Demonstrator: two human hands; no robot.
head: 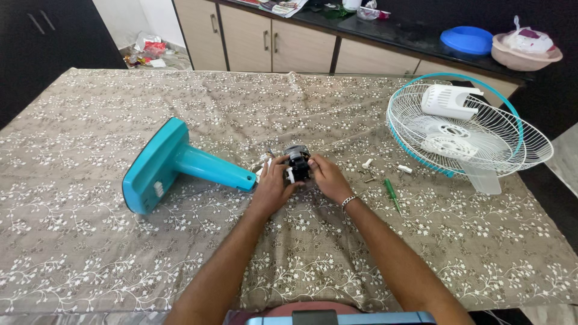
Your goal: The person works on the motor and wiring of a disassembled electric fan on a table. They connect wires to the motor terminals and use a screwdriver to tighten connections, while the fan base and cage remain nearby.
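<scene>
The teal fan stand (174, 165) lies on its side at my left on the desk (90, 241). My left hand (272, 183) curls closed round the fan motor (297, 161) at its neck; I should keep that side steady. My right hand (324, 176) pinches it too, screwdriver (392, 195) just beyond

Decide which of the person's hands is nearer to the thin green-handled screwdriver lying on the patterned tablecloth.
Right. The right hand grips the small black fan motor, with the green-handled screwdriver lying just beyond its wrist. The left hand holds the motor's other side, farther away.
</scene>
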